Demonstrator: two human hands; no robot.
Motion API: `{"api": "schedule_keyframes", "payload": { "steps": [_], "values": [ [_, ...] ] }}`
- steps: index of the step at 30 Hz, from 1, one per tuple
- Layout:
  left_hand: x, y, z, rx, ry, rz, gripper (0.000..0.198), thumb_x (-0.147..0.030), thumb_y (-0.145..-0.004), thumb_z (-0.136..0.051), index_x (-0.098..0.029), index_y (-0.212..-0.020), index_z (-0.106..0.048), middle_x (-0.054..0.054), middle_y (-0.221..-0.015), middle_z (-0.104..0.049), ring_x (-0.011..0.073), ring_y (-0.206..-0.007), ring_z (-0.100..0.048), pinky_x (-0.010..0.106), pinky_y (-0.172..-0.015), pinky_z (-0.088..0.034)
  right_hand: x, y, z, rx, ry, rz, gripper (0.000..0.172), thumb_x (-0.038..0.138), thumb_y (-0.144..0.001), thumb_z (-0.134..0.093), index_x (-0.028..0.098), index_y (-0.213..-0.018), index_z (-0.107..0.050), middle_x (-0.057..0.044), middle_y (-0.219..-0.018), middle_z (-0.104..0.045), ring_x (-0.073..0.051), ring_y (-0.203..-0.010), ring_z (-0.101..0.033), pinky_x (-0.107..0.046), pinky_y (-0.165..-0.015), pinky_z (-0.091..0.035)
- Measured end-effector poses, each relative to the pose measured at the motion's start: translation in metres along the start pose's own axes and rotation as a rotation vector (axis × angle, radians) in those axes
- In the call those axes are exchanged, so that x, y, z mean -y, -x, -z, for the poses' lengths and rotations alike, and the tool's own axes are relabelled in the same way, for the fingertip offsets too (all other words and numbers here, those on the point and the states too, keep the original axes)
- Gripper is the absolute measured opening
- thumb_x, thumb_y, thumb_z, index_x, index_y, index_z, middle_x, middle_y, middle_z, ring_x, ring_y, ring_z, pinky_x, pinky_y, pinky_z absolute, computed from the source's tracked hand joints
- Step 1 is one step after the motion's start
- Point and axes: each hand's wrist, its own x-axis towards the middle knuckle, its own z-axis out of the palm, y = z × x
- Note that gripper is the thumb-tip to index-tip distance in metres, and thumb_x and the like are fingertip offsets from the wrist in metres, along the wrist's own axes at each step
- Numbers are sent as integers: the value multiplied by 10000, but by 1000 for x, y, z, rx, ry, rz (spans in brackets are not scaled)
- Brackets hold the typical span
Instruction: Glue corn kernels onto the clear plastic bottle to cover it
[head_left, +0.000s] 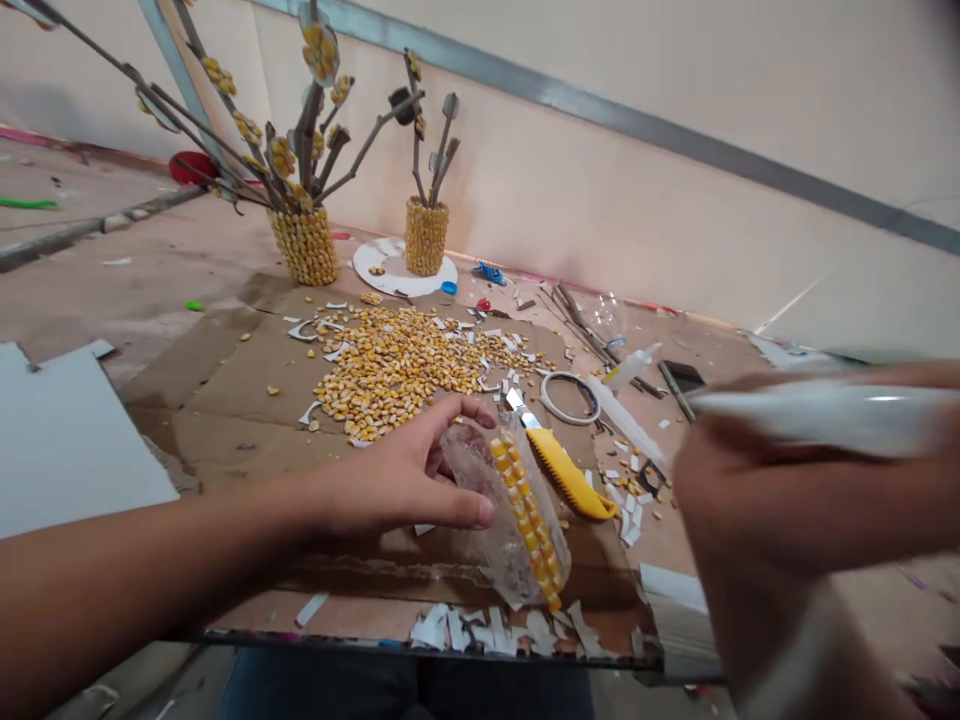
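My left hand (442, 470) is curled around a clear plastic cylinder (484, 500) lying on its side near the table's front edge. Along the cylinder run two rows of yellow corn kernels (527, 515), stuck on side by side. At the right, my right hand (787, 500) is raised above the table and smeared by motion. It grips a white glue bottle (840, 412), whose narrow end points left. Just right of the cylinder lies a yellow utility knife (570, 472) with its blade out. A loose pile of corn kernels (397, 360) spreads behind my left hand.
Two kernel-covered pots (304, 245) (426, 238) with twigs stand at the back, one on a white ring (367, 262). A tape roll (570, 398), a clear nozzle bottle (634, 365) and paper scraps lie rightward. White board (67, 440) is at left; cardboard (225, 385) covers the middle.
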Motion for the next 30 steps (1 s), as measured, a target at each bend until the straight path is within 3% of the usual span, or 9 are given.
{"api": "schedule_keyframes", "payload": {
  "steps": [2,4,5,9,11,17,30],
  "values": [
    [0,0,0,9,18,-11,741,-322,-745,-925,-263,-1335,-481,13,-1083,-689,151,-819,-681,243,-692,-529,10,3,-9,-145,-39,73,334,536,-976,-693,264,-784,-721,-16,-720,-580,-178,-581,-565,-306,-439,-439],
    [-1,0,0,20,16,-11,797,-299,-757,-917,-273,-1420,-475,27,-1112,-690,159,-822,-695,251,-696,-542,21,9,-17,-282,-50,123,373,483,-964,-712,237,-684,-690,-24,-688,-556,-157,-548,-521,-296,-407,-338],
    [-1,0,0,24,11,-11,822,-287,-762,-912,-279,-1454,-470,32,-1120,-692,166,-834,-706,256,-703,-550,25,12,-20,-254,8,60,388,499,-981,-708,240,-692,-692,-39,-718,-587,-176,-600,-561,-305,-427,-356],
    [-2,2,-1,35,13,-29,805,-271,-777,-892,-294,-1471,-486,59,-1224,-699,233,-1002,-749,331,-850,-599,32,21,-26,-29,-7,49,471,660,-865,-806,247,-692,-664,6,-606,-498,-141,-491,-419,-321,-421,-286],
    [-2,3,-1,35,1,-28,800,-292,-780,-892,-294,-1469,-486,74,-1267,-699,255,-1030,-753,375,-892,-608,30,23,-27,22,-51,39,477,656,-835,-840,249,-696,-635,17,-618,-490,-131,-496,-403,-313,-426,-277],
    [-6,5,0,26,-67,-33,795,-294,-771,-904,-265,-1458,-506,72,-1239,-717,260,-1048,-746,382,-910,-610,27,24,-28,59,-4,29,432,525,-922,-808,254,-699,-554,56,-594,-387,-118,-479,-352,-288,-414,-268],
    [-4,4,-1,54,-78,-41,772,-297,-773,-905,-271,-1433,-505,81,-1260,-699,244,-996,-745,379,-881,-609,23,30,-28,38,-19,-33,359,470,-921,-819,242,-750,-601,36,-630,-526,-106,-457,-399,-292,-395,-284]
  ]
}}
